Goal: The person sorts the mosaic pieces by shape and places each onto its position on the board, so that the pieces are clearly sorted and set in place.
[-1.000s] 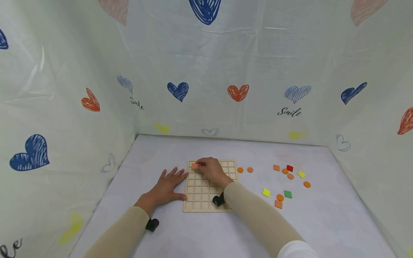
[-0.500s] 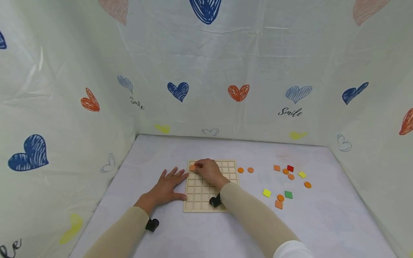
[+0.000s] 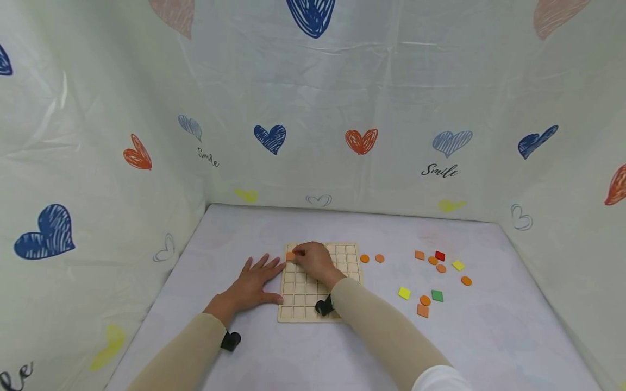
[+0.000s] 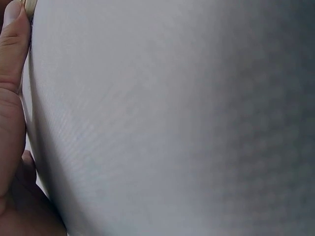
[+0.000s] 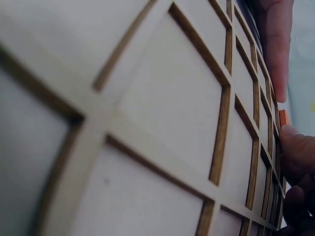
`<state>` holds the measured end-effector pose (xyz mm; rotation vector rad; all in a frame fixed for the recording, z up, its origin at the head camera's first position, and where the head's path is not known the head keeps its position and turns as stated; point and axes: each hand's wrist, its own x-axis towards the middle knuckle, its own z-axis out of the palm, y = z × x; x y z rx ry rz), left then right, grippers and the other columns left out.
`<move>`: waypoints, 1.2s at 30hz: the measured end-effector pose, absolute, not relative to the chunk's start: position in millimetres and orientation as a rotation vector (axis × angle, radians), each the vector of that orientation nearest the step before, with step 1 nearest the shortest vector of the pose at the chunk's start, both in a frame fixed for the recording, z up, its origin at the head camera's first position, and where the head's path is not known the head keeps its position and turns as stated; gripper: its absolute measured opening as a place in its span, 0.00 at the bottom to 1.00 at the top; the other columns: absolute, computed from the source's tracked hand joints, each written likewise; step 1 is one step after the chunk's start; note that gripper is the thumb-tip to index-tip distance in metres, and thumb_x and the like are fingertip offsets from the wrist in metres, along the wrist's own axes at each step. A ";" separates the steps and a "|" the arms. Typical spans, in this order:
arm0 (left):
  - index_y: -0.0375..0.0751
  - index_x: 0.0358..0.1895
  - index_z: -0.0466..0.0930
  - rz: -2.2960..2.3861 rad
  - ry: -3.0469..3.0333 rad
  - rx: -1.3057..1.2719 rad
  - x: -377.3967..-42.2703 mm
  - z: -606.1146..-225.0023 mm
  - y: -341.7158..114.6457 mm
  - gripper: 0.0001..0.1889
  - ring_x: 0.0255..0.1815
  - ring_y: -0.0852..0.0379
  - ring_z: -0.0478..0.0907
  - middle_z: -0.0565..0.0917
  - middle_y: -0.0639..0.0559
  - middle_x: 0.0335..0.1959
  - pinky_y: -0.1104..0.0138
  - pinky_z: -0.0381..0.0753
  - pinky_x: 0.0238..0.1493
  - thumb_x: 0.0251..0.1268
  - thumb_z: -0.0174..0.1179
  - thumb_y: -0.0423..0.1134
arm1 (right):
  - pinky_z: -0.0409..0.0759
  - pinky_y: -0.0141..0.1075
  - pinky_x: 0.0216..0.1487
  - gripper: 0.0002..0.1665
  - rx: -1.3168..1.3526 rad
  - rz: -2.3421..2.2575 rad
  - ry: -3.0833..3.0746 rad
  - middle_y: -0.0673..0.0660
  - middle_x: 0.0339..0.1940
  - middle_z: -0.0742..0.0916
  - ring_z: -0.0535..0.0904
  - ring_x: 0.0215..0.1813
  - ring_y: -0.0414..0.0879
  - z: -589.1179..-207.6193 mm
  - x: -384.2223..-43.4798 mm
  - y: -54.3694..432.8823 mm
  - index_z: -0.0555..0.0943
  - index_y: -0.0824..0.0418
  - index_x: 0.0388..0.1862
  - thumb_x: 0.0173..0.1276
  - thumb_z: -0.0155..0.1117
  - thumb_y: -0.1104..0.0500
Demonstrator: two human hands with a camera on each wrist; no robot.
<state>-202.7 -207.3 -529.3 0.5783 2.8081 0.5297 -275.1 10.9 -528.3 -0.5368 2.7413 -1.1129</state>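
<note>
A wooden grid board (image 3: 299, 312) lies on the table. Its cells show large in the right wrist view. At its far left corner is an orange square tile (image 3: 290, 256), which my right hand (image 3: 317, 262) pinches at its right side with the fingertips. In the right wrist view, that orange tile (image 5: 283, 117) shows as a thin sliver beside a fingertip. My left hand (image 3: 249, 286) lies with spread, straight fingers along the board's left edge, touching it with thumb and fingertips. The left thumb (image 4: 12, 49) shows at the side of the left wrist view.
Two orange discs (image 3: 372, 258) lie just right of the board. Farther right are scattered pieces: a red square (image 3: 440, 256), a green square (image 3: 437, 296), yellow squares (image 3: 404, 293), and more orange squares and discs. Heart-printed curtains (image 3: 313, 98) enclose the table (image 3: 489, 326).
The right hand has shifted slightly left and toward the near side, bringing the orange square tile to the far left corner cell. The left hand has not moved.
</note>
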 end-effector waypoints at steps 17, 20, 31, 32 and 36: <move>0.50 0.83 0.64 0.550 2.814 0.556 -201.2 -529.8 -207.1 0.52 0.88 0.36 0.46 0.61 0.45 0.85 0.32 0.38 0.84 0.57 0.73 0.66 | 0.83 0.48 0.68 0.17 -0.565 -1.069 2.739 0.55 0.56 0.91 0.85 0.63 0.52 -525.4 -273.2 10.7 0.89 0.59 0.59 0.76 0.70 0.55; 0.50 0.83 0.64 0.553 2.811 0.554 -201.3 -529.4 -206.9 0.52 0.88 0.36 0.46 0.61 0.45 0.85 0.32 0.38 0.84 0.57 0.72 0.66 | 0.83 0.47 0.68 0.17 -0.569 -1.052 2.745 0.55 0.56 0.91 0.85 0.63 0.51 -526.1 -273.8 10.5 0.89 0.58 0.59 0.75 0.70 0.55; 0.50 0.83 0.64 0.665 2.756 0.494 -201.1 -527.9 -205.2 0.53 0.89 0.37 0.42 0.62 0.49 0.85 0.34 0.30 0.84 0.55 0.75 0.63 | 0.82 0.48 0.69 0.17 -0.573 -1.061 2.749 0.57 0.58 0.90 0.85 0.65 0.53 -525.3 -272.1 11.1 0.89 0.59 0.59 0.76 0.69 0.55; 0.50 0.83 0.63 0.668 2.752 0.494 -201.4 -527.2 -205.0 0.53 0.89 0.37 0.42 0.62 0.49 0.85 0.34 0.29 0.84 0.55 0.75 0.63 | 0.82 0.48 0.69 0.17 -0.574 -1.064 2.748 0.57 0.58 0.90 0.85 0.64 0.53 -525.3 -272.0 11.0 0.89 0.59 0.59 0.76 0.69 0.56; 0.49 0.83 0.62 0.668 2.739 0.494 -202.8 -526.1 -204.8 0.54 0.89 0.37 0.42 0.63 0.50 0.84 0.33 0.28 0.84 0.55 0.75 0.63 | 0.82 0.47 0.69 0.18 -0.574 -1.056 2.750 0.57 0.59 0.90 0.85 0.64 0.53 -525.3 -272.3 10.4 0.88 0.60 0.60 0.76 0.69 0.55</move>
